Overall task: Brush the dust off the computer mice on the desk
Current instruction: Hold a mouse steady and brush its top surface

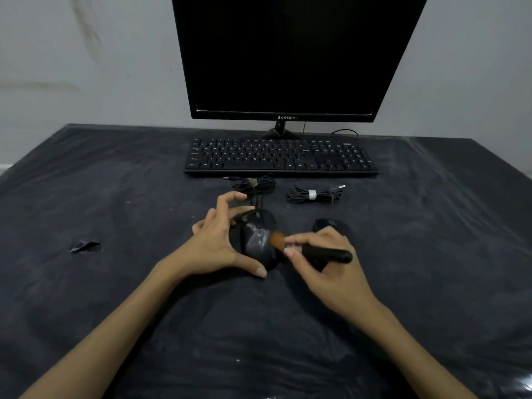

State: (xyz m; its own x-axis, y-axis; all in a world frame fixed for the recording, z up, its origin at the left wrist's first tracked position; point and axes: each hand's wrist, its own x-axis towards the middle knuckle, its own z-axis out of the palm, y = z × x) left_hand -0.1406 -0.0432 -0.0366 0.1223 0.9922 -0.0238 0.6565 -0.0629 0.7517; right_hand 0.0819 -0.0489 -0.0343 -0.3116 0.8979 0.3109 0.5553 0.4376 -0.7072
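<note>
Brushing dusty mouse [259, 237]: right hand [328, 272] pinches brush [316, 250], left hand [216, 243] clasps mouse; monitor [288, 53] reads "QWERTY".

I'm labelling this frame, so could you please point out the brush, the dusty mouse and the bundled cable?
Black-handled brown-bristled brush [325, 252]: head view, handle.
Dusty black computer mouse [257, 239]: head view, top shell.
Bundled dark cable [312, 194]: head view, white tie.
</note>
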